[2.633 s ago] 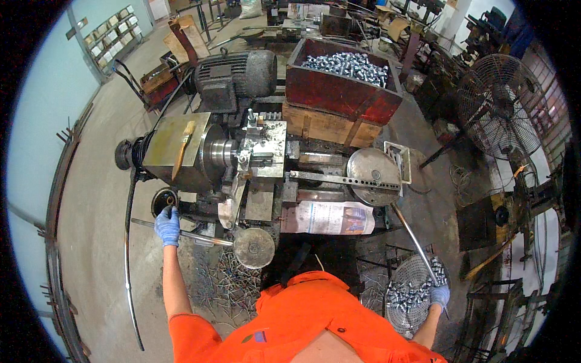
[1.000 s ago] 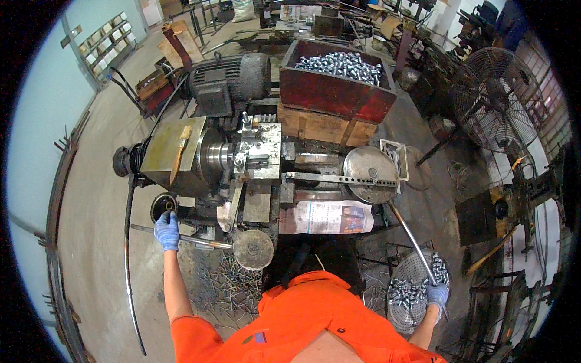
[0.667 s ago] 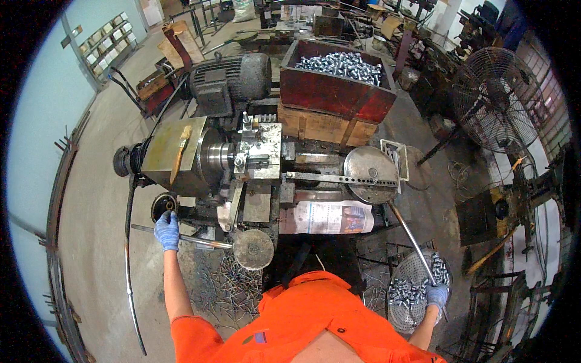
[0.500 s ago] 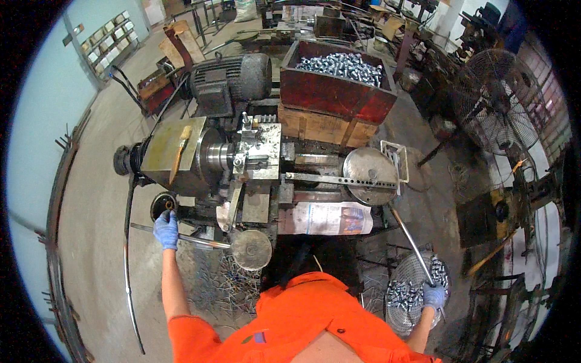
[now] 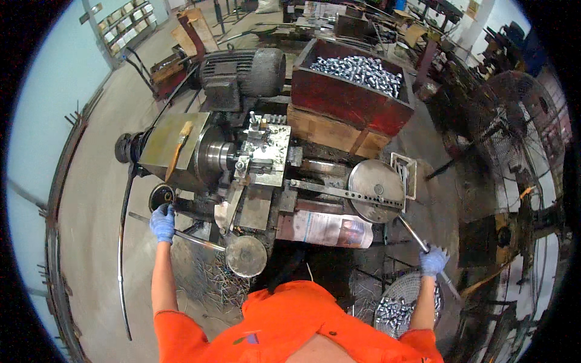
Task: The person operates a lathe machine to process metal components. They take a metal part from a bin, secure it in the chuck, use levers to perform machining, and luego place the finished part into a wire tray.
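Note:
A lathe-like machine with a bright metal block [image 5: 266, 148] stands in front of me. My left hand [image 5: 162, 224], in a blue glove, has its fingers curled at the near rim of a small black handwheel [image 5: 162, 198] on the machine's left. A metal rod [image 5: 203, 241] crosses just by that hand and ends at a round plate [image 5: 246, 256]. On the right, my right hand [image 5: 433, 261], also gloved, is closed around a shiny lever [image 5: 413, 232] that slants down from beside a large metal disc [image 5: 376, 190]. Both ends of the lever show past the hand.
A round basket [image 5: 417, 284] of small metal parts sits below my right forearm. Behind the machine, a red bin [image 5: 351, 100] full of similar parts rests on a wooden crate [image 5: 330, 130]. A brush [image 5: 177, 150] lies on the machine housing. A large fan [image 5: 514, 121] stands at right.
My right hand has moved forward, away from me and the basket, and the lever has swung outward with it. My left hand stays at the handwheel. The whole view has shifted slightly.

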Demonstrator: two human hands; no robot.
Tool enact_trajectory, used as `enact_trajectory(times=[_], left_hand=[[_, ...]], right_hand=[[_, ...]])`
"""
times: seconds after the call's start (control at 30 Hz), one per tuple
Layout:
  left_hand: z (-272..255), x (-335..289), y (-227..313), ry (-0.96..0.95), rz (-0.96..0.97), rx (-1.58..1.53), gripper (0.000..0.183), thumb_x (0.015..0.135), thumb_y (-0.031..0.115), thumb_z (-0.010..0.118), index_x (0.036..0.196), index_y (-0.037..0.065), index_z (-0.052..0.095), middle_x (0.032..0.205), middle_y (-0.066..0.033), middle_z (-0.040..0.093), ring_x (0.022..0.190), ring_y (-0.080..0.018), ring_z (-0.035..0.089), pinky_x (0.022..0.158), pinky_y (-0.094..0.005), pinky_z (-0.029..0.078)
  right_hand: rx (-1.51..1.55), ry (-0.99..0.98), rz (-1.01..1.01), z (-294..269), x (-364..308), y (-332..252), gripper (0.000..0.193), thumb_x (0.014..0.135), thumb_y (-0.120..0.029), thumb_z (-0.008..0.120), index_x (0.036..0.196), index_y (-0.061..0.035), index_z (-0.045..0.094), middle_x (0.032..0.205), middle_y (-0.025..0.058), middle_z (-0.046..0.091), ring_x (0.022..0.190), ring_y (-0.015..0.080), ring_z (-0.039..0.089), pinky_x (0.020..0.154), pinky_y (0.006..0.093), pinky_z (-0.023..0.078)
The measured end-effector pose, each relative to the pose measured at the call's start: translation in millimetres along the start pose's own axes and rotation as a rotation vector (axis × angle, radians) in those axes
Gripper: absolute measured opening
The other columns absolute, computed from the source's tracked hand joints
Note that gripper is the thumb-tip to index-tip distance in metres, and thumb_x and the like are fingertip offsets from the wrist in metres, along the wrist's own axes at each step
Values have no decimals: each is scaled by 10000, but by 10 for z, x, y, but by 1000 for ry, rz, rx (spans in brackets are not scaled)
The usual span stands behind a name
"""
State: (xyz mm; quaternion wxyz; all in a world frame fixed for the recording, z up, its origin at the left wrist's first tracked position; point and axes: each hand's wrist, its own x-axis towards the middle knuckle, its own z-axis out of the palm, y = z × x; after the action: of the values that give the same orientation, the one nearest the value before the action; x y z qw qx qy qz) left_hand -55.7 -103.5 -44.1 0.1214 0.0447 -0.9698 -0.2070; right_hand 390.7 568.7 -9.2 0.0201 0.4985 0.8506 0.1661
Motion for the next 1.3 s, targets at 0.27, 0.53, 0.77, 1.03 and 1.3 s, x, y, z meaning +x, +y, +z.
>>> enact_trajectory(times=[0.27, 0.53, 0.77, 1.03, 1.3], left_hand=[[-238, -197, 576, -34, 53, -2, 305, 845, 320, 581, 967, 54, 666, 810, -133, 673, 708, -282, 646, 633, -365, 492], [79, -347, -932, 295, -357, -1034, 275, 882, 264, 569, 1015, 34, 643, 739, -96, 639, 537, -146, 574, 505, -272, 468], [717, -519, -789, -362, 65, 325, 340, 788, 396, 560, 904, 97, 672, 849, -135, 670, 767, -302, 640, 690, -390, 493], [1465, -636, -1022, -441, 129, 446, 262, 811, 360, 513, 899, 179, 681, 920, -46, 673, 832, -237, 634, 639, -358, 472], [937, -522, -653, -624, 324, 492, 285, 774, 371, 552, 892, 153, 691, 917, -108, 670, 850, -279, 645, 708, -395, 508]], right_hand=[[40, -18, 132, 5, 1479, -302, 502, 782, -393, 586, 1193, -110, 536, 1302, 135, 465, 1268, 315, 349, 1056, 479, 224], [243, 292, -131, -37, 648, -671, 704, 767, -506, 559, 1280, -33, 463, 1336, 174, 435, 1278, 342, 338, 1075, 474, 205], [479, -11, -40, 317, -210, -476, 430, 720, -361, 697, 957, -5, 655, 1005, 185, 635, 953, 323, 595, 868, 373, 445], [648, -24, -76, 249, -419, -586, 319, 697, -294, 737, 827, -6, 691, 807, 154, 679, 766, 269, 659, 746, 333, 496], [772, 35, -355, -950, -138, -1105, 250, 744, -251, 707, 787, -6, 686, 738, 134, 672, 643, 213, 651, 637, 299, 496]])
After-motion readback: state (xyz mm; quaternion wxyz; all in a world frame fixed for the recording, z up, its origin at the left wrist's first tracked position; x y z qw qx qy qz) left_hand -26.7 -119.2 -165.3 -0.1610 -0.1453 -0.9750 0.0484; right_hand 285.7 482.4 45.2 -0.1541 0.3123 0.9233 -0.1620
